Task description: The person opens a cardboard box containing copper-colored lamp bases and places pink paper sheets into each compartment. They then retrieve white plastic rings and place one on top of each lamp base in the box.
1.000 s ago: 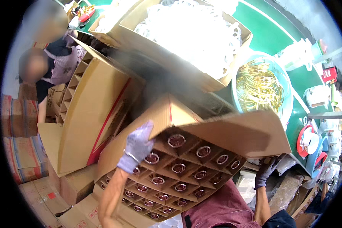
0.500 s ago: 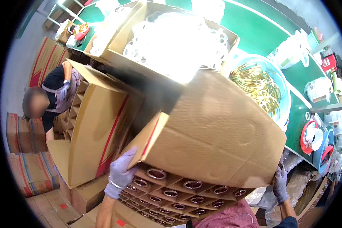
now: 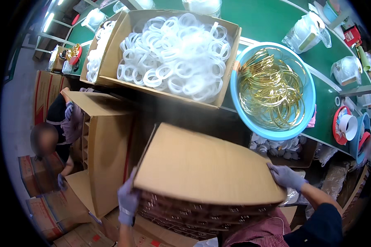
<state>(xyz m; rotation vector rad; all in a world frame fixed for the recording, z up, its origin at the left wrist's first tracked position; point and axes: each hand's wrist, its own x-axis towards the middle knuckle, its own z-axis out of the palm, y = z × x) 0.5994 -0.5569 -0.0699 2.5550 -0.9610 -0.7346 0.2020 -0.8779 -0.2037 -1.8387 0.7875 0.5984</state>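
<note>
A large cardboard box (image 3: 206,164) is tilted in front of me, held between my two gloved hands. My left hand (image 3: 128,198) is closed on its left edge, and my right hand (image 3: 287,177) grips the upper right edge, fingers over the rim. Below the broad plain panel, the cardboard divider grid (image 3: 189,212) faces me, blurred by motion. Round rims show faintly in its cells; what they belong to is hidden. Both hands wear pale purple gloves.
Ahead, a carton of translucent white rings (image 3: 173,61) and a blue basin (image 3: 235,88) of gold hoops (image 3: 272,86) stand by a green table (image 3: 259,24). At left, a co-worker's gloved hand (image 3: 62,181) is beside another open divided carton (image 3: 107,156). Closed cartons (image 3: 45,212) lie behind.
The box has come down and away from the table, its upper panel lower in view. My right hand has shifted inward and up along its edge. The co-worker's lower hand has come into view.
</note>
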